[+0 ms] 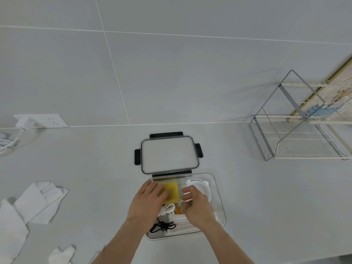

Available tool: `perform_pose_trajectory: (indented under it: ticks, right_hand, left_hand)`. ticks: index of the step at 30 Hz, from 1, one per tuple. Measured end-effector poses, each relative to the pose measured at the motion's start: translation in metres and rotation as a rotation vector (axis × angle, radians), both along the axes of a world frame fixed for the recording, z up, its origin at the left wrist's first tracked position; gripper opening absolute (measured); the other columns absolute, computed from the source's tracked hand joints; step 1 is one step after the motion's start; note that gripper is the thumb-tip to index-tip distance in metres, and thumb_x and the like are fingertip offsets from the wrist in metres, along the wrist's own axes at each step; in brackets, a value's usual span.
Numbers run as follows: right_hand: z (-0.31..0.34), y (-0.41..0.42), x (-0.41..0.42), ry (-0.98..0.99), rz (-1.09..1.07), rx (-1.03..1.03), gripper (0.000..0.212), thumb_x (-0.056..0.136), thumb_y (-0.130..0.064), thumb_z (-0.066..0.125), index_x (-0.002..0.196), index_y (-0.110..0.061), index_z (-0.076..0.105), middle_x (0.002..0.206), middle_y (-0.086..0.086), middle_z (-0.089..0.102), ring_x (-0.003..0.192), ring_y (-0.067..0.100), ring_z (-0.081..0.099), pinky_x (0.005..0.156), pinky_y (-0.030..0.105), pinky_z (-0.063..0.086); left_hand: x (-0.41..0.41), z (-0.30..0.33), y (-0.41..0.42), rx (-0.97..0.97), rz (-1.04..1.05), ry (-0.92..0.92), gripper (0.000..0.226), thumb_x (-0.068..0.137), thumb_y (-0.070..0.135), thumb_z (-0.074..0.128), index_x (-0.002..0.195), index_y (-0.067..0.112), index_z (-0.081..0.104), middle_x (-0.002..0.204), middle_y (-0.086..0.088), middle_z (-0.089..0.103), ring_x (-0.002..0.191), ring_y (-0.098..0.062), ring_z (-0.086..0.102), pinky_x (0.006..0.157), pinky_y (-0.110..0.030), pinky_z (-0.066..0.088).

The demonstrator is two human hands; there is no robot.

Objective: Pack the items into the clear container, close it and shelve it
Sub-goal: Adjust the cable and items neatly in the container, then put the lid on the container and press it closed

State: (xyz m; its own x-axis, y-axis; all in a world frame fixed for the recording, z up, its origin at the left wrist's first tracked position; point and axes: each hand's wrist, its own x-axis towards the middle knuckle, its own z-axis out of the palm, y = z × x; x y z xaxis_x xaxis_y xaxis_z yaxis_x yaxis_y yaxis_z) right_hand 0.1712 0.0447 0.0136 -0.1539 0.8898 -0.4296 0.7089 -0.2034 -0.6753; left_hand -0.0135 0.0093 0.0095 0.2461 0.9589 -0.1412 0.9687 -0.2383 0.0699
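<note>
where both hands [167,202] rest loosely open in clear container [219,199], pale counter [95,159] (tiled wall behind)

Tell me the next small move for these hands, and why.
Probably press the yellow sponge flat into the clear container and pull both hands clear. The left hand rests on it, the right hand is among the items, and the lid lies open behind.
</note>
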Motion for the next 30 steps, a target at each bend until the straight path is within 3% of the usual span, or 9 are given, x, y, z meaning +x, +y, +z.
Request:
perform_pose_trajectory:
  ticks: [5,11,13,16,19,21,26,30]
  right_hand:
    - [-0.006,-0.001,-0.009,0.077,-0.004,-0.088,0.048,0.091,0.000,0.057,0.133,-0.020,0.050,0.098,-0.008,0.067,0.090,0.011,0.070,0.079,0.023,0.057]
    - [-0.011,-0.003,-0.010,0.098,0.074,-0.106,0.048,0.090,0.006,0.056,0.134,-0.014,0.056,0.110,0.003,0.071,0.093,0.014,0.073,0.087,0.026,0.059]
    - [-0.009,-0.004,-0.008,0.105,0.074,-0.085,0.046,0.089,0.008,0.055,0.129,-0.015,0.059,0.101,-0.001,0.072,0.084,0.009,0.072,0.079,0.021,0.060]
    - [0.001,0.001,-0.005,0.017,-0.030,0.181,0.030,0.090,-0.002,0.059,0.108,-0.024,0.069,0.086,-0.010,0.068,0.072,0.007,0.069,0.067,0.027,0.060]
    - [0.017,0.024,0.002,-0.001,-0.144,0.344,0.022,0.089,-0.009,0.062,0.094,-0.029,0.071,0.077,-0.015,0.068,0.066,0.003,0.065,0.063,0.019,0.050]
    - [0.029,0.048,0.008,0.039,-0.201,0.310,0.022,0.089,-0.010,0.063,0.091,-0.031,0.070,0.075,-0.014,0.070,0.067,0.005,0.067,0.068,0.025,0.052]
    - [0.041,0.109,0.028,0.060,-0.265,0.212,0.015,0.089,-0.014,0.063,0.096,-0.024,0.071,0.086,-0.003,0.073,0.078,0.023,0.074,0.083,0.044,0.059]
    - [0.033,0.149,0.036,0.038,-0.272,0.113,0.015,0.090,-0.017,0.066,0.104,-0.020,0.071,0.093,0.000,0.072,0.088,0.027,0.071,0.091,0.046,0.057]
  left_hand:
    - [0.004,0.000,0.005,-0.015,0.063,0.062,0.053,0.071,0.005,0.067,0.118,0.022,0.050,0.127,-0.001,0.056,0.113,-0.028,0.049,0.109,-0.037,0.029]
    - [-0.001,0.003,0.009,-0.031,0.046,0.063,0.043,0.074,0.008,0.062,0.113,0.022,0.052,0.117,0.000,0.057,0.107,-0.026,0.051,0.105,-0.035,0.030]
    - [-0.002,0.005,0.010,-0.028,0.055,0.035,0.042,0.073,0.011,0.061,0.112,0.024,0.053,0.111,0.002,0.060,0.103,-0.023,0.052,0.102,-0.033,0.033]
    - [-0.004,0.015,0.015,0.046,0.117,-0.094,0.037,0.078,0.014,0.060,0.111,0.028,0.058,0.104,0.007,0.066,0.095,-0.019,0.057,0.089,-0.031,0.041]
    - [-0.012,0.029,0.028,0.233,0.315,-0.334,0.024,0.082,0.017,0.064,0.101,0.032,0.061,0.088,0.011,0.068,0.076,-0.015,0.061,0.069,-0.031,0.050]
    - [-0.023,0.036,0.043,0.302,0.504,-0.501,0.020,0.086,0.023,0.061,0.102,0.035,0.058,0.084,0.016,0.065,0.074,-0.009,0.061,0.064,-0.030,0.050]
    - [-0.057,0.033,0.089,0.248,0.927,-0.735,0.016,0.088,0.031,0.055,0.104,0.033,0.054,0.089,0.010,0.069,0.078,-0.016,0.064,0.069,-0.032,0.045]
    - [-0.077,0.012,0.111,0.074,1.074,-0.769,0.031,0.089,0.035,0.058,0.118,0.025,0.052,0.110,0.000,0.067,0.090,-0.020,0.058,0.079,-0.038,0.048]
